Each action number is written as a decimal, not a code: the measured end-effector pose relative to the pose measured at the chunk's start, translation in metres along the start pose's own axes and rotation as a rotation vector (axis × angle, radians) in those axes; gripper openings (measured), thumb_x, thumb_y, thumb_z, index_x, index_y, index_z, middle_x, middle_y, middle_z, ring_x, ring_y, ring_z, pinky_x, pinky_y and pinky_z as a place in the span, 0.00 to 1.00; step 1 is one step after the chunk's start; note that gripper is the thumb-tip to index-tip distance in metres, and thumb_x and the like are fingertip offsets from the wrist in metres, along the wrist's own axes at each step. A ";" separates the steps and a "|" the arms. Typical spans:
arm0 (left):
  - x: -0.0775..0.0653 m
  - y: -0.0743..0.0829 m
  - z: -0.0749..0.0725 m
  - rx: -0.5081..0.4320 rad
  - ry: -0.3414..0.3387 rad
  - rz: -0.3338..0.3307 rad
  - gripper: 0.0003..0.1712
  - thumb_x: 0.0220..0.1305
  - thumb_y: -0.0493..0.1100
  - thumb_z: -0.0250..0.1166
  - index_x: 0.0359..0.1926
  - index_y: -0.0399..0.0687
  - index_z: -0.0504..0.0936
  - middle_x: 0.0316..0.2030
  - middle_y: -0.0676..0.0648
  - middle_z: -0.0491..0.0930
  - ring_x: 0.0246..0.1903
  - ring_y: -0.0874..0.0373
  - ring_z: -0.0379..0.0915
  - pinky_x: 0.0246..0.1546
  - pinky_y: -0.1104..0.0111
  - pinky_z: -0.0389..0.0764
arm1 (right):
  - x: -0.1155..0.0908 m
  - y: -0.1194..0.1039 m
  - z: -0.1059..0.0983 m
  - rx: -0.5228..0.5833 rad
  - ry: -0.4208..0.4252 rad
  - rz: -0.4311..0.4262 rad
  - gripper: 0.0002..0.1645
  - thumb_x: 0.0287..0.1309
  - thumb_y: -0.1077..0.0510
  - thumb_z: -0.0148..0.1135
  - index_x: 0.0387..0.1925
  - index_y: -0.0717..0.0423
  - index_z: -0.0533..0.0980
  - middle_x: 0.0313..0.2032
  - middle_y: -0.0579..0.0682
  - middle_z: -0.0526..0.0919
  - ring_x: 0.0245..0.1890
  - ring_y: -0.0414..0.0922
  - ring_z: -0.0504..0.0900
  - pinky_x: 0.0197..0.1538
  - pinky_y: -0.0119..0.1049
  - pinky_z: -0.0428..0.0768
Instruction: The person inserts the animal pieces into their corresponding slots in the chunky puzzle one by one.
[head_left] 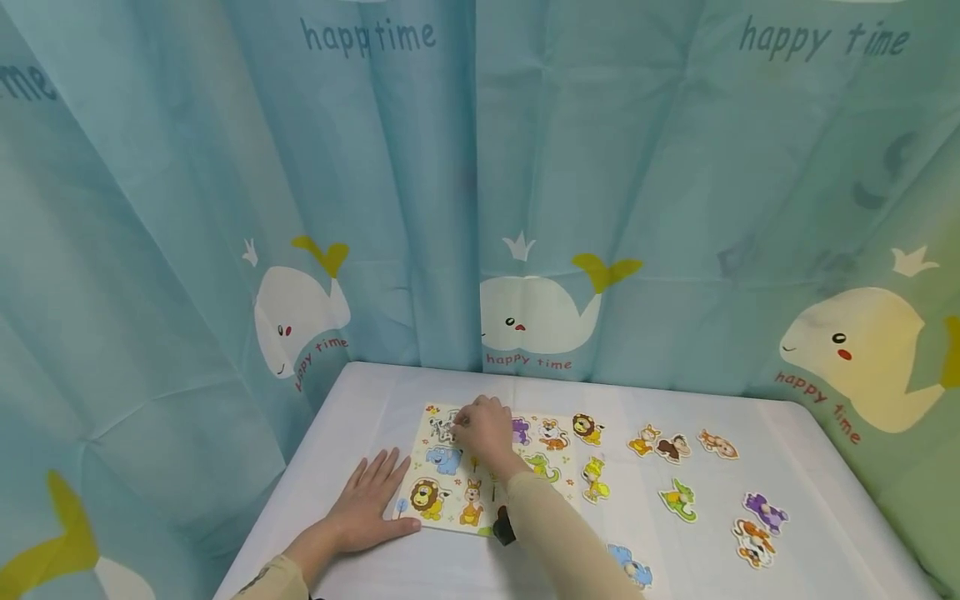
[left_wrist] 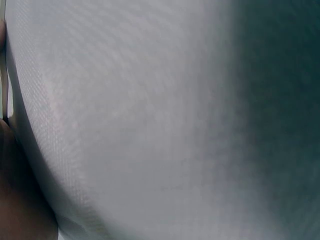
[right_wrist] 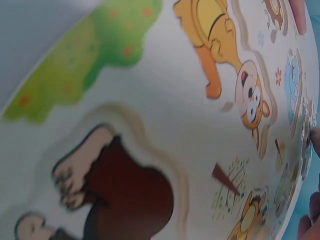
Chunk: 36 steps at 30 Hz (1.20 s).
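Presumably for control, the right hand point(head_left: 486, 429) pinches the zebra piece point(head_left: 441, 428), grip narrow; the left hand point(head_left: 371, 505), spread wide toward the worktop's left edge point(head_left: 326, 442), likely steadies the board point(head_left: 420, 454).

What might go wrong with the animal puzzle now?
The zebra piece in the right hand might sit crooked instead of dropping flat. The right sleeve is close to the blue elephant piece, so it could bump it. The puzzle board might slide if the left hand, by its edge, nudges it.
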<state>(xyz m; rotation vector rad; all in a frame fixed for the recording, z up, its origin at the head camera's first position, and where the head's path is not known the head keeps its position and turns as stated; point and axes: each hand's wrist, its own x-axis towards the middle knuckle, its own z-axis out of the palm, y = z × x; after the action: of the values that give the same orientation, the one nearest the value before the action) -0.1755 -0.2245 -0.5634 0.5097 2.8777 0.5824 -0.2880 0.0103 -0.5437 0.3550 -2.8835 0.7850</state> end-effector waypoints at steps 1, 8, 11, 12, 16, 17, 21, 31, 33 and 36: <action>0.000 0.000 0.001 0.001 -0.001 -0.005 0.63 0.58 0.80 0.60 0.81 0.46 0.55 0.80 0.40 0.47 0.79 0.42 0.35 0.76 0.43 0.34 | 0.000 -0.001 0.001 0.003 -0.005 0.005 0.07 0.58 0.48 0.74 0.31 0.45 0.88 0.32 0.40 0.74 0.36 0.43 0.68 0.43 0.41 0.69; 0.000 0.000 0.002 -0.003 0.018 -0.002 0.63 0.57 0.80 0.61 0.80 0.46 0.57 0.80 0.40 0.49 0.79 0.42 0.37 0.76 0.43 0.35 | 0.001 -0.006 0.006 0.028 -0.021 0.028 0.07 0.59 0.48 0.74 0.33 0.46 0.88 0.31 0.40 0.75 0.36 0.43 0.68 0.43 0.42 0.68; -0.001 0.001 0.000 -0.005 0.011 0.005 0.62 0.58 0.78 0.61 0.80 0.44 0.57 0.80 0.38 0.49 0.79 0.40 0.38 0.76 0.42 0.35 | 0.000 -0.008 0.007 0.046 -0.020 0.035 0.07 0.59 0.49 0.74 0.33 0.46 0.88 0.31 0.40 0.75 0.36 0.43 0.68 0.43 0.42 0.68; -0.001 0.002 -0.001 -0.004 0.006 0.003 0.62 0.58 0.78 0.61 0.80 0.43 0.57 0.80 0.38 0.49 0.79 0.40 0.37 0.76 0.42 0.35 | 0.000 -0.008 0.007 0.052 -0.017 0.036 0.07 0.59 0.49 0.74 0.33 0.46 0.88 0.31 0.41 0.75 0.36 0.43 0.68 0.43 0.41 0.68; -0.002 0.005 -0.005 0.013 -0.024 -0.011 0.62 0.59 0.79 0.60 0.80 0.45 0.56 0.80 0.39 0.48 0.79 0.41 0.36 0.76 0.42 0.34 | 0.001 -0.008 0.009 0.057 -0.001 0.040 0.06 0.59 0.49 0.74 0.32 0.46 0.88 0.31 0.40 0.75 0.35 0.43 0.68 0.42 0.41 0.68; -0.002 0.005 -0.006 0.016 -0.027 -0.012 0.62 0.59 0.79 0.59 0.81 0.45 0.55 0.80 0.39 0.47 0.79 0.41 0.35 0.76 0.42 0.34 | 0.001 -0.008 0.010 0.056 0.003 0.041 0.06 0.59 0.49 0.74 0.32 0.46 0.88 0.31 0.40 0.75 0.35 0.43 0.68 0.41 0.41 0.68; -0.001 0.006 -0.005 0.020 -0.022 -0.011 0.62 0.59 0.79 0.59 0.81 0.46 0.55 0.80 0.39 0.47 0.79 0.41 0.36 0.76 0.43 0.34 | 0.003 -0.008 0.012 0.056 0.013 0.050 0.06 0.59 0.48 0.74 0.32 0.45 0.88 0.30 0.40 0.75 0.34 0.43 0.68 0.40 0.41 0.67; 0.000 0.002 0.001 0.028 0.000 -0.013 0.63 0.58 0.80 0.59 0.81 0.46 0.56 0.80 0.40 0.48 0.79 0.42 0.36 0.76 0.43 0.35 | 0.003 -0.010 0.015 0.068 0.019 0.065 0.06 0.59 0.48 0.74 0.33 0.44 0.89 0.30 0.39 0.75 0.34 0.42 0.68 0.40 0.40 0.66; 0.000 0.002 0.001 0.018 0.005 -0.004 0.62 0.58 0.79 0.60 0.80 0.45 0.56 0.80 0.39 0.48 0.79 0.40 0.37 0.76 0.42 0.35 | 0.003 -0.011 0.014 0.079 0.025 0.072 0.06 0.59 0.49 0.74 0.33 0.44 0.90 0.30 0.40 0.75 0.35 0.43 0.68 0.40 0.40 0.66; 0.000 0.001 0.000 0.002 0.012 0.009 0.62 0.59 0.78 0.61 0.80 0.44 0.56 0.80 0.37 0.49 0.79 0.39 0.37 0.76 0.41 0.34 | 0.004 -0.014 0.014 0.090 0.030 0.079 0.05 0.59 0.49 0.75 0.33 0.45 0.90 0.29 0.40 0.75 0.35 0.43 0.68 0.40 0.41 0.67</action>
<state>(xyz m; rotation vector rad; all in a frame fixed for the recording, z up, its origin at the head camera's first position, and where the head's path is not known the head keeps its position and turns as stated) -0.1747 -0.2231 -0.5632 0.5215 2.8890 0.5859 -0.2888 -0.0091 -0.5487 0.2373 -2.8557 0.9271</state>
